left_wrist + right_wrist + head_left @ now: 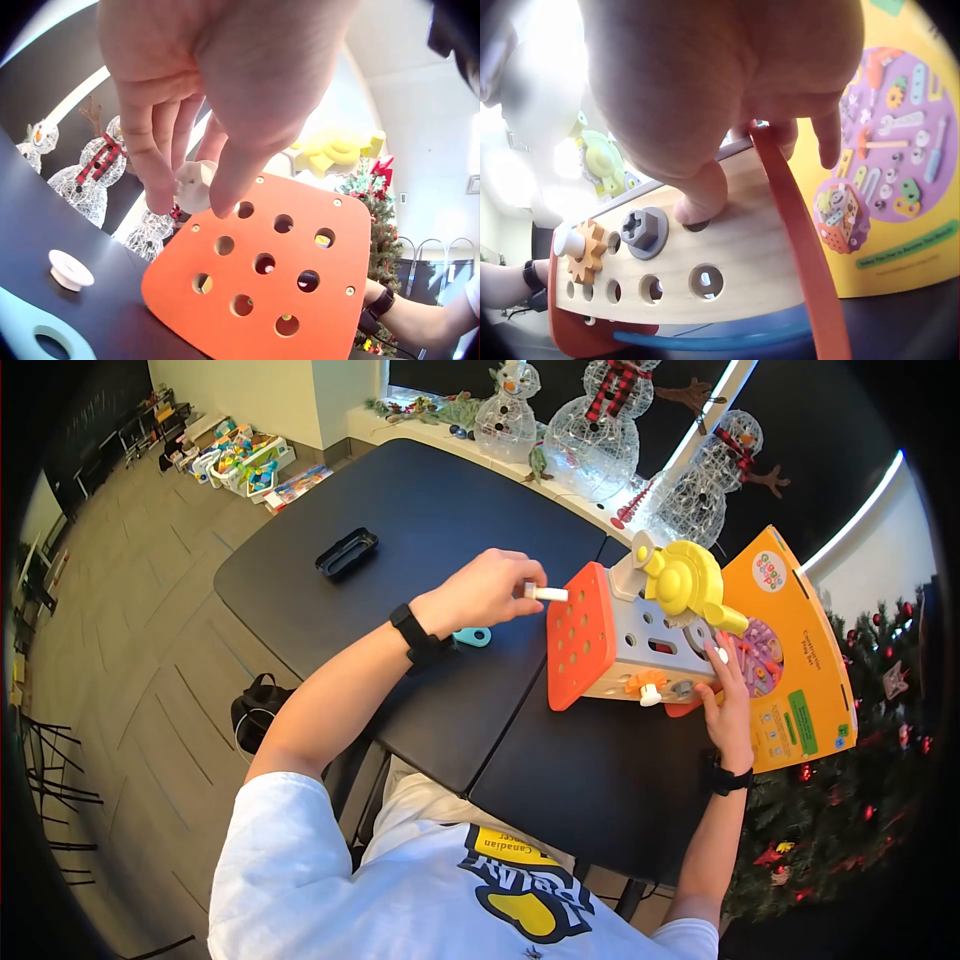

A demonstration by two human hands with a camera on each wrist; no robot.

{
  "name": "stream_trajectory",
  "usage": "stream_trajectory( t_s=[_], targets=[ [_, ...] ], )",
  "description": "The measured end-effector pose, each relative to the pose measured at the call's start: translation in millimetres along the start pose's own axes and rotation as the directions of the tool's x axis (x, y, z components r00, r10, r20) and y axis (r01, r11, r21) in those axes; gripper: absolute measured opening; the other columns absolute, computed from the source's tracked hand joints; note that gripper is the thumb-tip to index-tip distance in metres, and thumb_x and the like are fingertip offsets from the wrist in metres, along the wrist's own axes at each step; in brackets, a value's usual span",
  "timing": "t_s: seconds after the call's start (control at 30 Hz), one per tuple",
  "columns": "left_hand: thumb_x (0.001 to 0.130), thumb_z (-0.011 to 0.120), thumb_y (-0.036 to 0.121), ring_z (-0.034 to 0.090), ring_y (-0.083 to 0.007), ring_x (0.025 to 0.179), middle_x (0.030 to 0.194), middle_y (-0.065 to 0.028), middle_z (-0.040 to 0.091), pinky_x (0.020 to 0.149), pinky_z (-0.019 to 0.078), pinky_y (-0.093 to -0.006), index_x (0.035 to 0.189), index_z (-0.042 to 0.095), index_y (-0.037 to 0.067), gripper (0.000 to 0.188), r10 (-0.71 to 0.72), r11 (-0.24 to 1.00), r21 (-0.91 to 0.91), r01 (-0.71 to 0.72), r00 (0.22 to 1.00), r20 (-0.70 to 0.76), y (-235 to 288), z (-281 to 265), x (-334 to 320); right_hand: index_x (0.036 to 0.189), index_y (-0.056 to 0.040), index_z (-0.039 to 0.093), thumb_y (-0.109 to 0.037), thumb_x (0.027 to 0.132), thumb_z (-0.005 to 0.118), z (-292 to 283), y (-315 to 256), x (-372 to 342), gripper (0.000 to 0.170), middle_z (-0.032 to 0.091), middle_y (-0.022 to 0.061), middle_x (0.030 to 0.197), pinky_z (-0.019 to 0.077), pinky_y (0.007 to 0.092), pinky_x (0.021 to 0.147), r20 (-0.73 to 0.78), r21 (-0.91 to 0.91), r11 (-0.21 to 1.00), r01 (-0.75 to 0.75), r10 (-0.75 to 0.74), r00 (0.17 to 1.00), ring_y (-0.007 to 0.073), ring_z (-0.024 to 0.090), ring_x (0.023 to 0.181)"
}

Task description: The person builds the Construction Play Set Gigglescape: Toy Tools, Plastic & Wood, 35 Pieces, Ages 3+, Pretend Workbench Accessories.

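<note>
My left hand (488, 592) pinches a white toy bolt (548, 594) between thumb and fingertips, just off the orange end panel (580, 638) of a wooden toy workbench. In the left wrist view, the bolt's faceted end (195, 185) overlaps the panel's top edge, above rows of round holes. My right hand (731, 705) grips the bench's far end, its thumb on the wooden side (742, 255) at a hole and its fingers over the top. An orange gear (587, 253) with a white bolt and a grey hex bolt (643, 231) sit on that side. A yellow toy piece (690, 580) stands on top.
A teal piece (473, 637) and a white flanged piece (70, 271) lie on the black table (420, 510) by the left hand. Farther left lies a black tray (347, 553). An orange-yellow box (800, 670) stands behind the right hand, with wire snowmen (592, 435) along the sill.
</note>
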State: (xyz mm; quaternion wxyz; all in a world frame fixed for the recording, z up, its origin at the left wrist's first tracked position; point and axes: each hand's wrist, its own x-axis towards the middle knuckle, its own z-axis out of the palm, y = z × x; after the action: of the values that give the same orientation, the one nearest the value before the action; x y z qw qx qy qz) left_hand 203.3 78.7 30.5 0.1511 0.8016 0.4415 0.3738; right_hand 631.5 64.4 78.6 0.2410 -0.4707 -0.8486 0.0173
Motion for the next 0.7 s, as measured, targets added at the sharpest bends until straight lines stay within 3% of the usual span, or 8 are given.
stream_trajectory(
  t_s=[0.17,0.37,0.47,0.57,0.6,0.67,0.7],
  targets=[
    [0.085,0.083,0.013,0.07,-0.0231,0.079,0.094,-0.0093,0.068,0.071,0.057,-0.0361,0.103,0.071,0.005,0.023,0.026,0.999,0.036,-0.024,0.999,-0.038,16,12,12,0.148,-0.0113,0.057,0.008,0.084,0.072,1,1,-2,0.068,0.047,0.0159,0.16,0.0362,0.0428,0.122,-0.015,-0.023,1.0,0.003,-0.003,1.0,0.0379,0.039,0.152],
    [0.084,0.082,0.007,0.073,-0.0256,0.085,0.102,-0.0126,0.07,0.078,0.0599,-0.0371,0.108,0.069,0.002,0.027,-0.033,0.997,-0.07,0.027,0.995,-0.092,34,20,20,0.146,-0.0108,0.059,0.005,0.086,0.072,1,0,-3,0.064,0.047,0.0157,0.16,0.0398,0.0424,0.119,-0.031,-0.002,1.0,0.007,-0.007,0.999,0.0383,0.041,0.15],
    [0.085,0.08,0.003,0.075,-0.0289,0.095,0.108,-0.0148,0.071,0.085,0.0614,-0.0382,0.116,0.065,-0.001,0.034,-0.082,0.978,-0.202,0.056,0.989,-0.122,37,34,23,0.151,-0.0134,0.054,0.003,0.087,0.071,2,-1,-6,0.068,0.045,0.0163,0.162,0.0404,0.0434,0.119,-0.021,-0.042,0.999,0.006,-0.007,1.0,0.0404,0.041,0.149],
    [0.084,0.08,0.003,0.075,-0.0315,0.105,0.115,-0.0164,0.071,0.092,0.061,-0.039,0.122,0.061,-0.002,0.042,-0.17,0.956,-0.257,0.144,0.982,-0.083,36,36,24,0.159,-0.0124,0.04,0.003,0.091,0.07,9,8,-13,0.076,0.043,0.0172,0.163,0.0424,0.0444,0.118,-0.159,-0.046,0.987,0.156,-0.161,0.974,0.0378,0.043,0.15],
    [0.083,0.081,0.005,0.074,-0.0319,0.107,0.118,-0.0168,0.071,0.094,0.0605,-0.0395,0.124,0.061,-0.001,0.046,-0.143,0.966,-0.224,0.127,0.988,-0.06,36,36,23,0.161,-0.0108,0.036,0.002,0.092,0.069,13,9,-17,0.077,0.042,0.0175,0.163,0.0422,0.0438,0.118,-0.192,0.168,0.983,0.073,-0.04,0.981,0.0356,0.043,0.149],
    [0.081,0.084,0.009,0.072,-0.0327,0.111,0.125,-0.0176,0.069,0.097,0.0594,-0.0406,0.129,0.06,0.0,0.055,-0.094,0.983,-0.159,0.092,0.996,-0.009,35,31,18,0.163,-0.0076,0.028,0.001,0.096,0.068,23,13,-28,0.08,0.042,0.018,0.162,0.0418,0.0427,0.118,-0.179,0.571,0.818,-0.07,0.207,0.962,0.0312,0.045,0.148],
    [0.08,0.086,0.011,0.071,-0.0333,0.114,0.128,-0.0176,0.068,0.098,0.0585,-0.0415,0.133,0.059,0.001,0.06,-0.056,0.984,-0.169,0.052,0.998,-0.02,36,30,14,0.163,-0.0059,0.027,0.0,0.097,0.067,25,23,-33,0.078,0.044,0.0177,0.161,0.0416,0.0412,0.118,-0.08,0.632,0.763,-0.137,0.24,0.968,0.0288,0.047,0.147]
  ],
)
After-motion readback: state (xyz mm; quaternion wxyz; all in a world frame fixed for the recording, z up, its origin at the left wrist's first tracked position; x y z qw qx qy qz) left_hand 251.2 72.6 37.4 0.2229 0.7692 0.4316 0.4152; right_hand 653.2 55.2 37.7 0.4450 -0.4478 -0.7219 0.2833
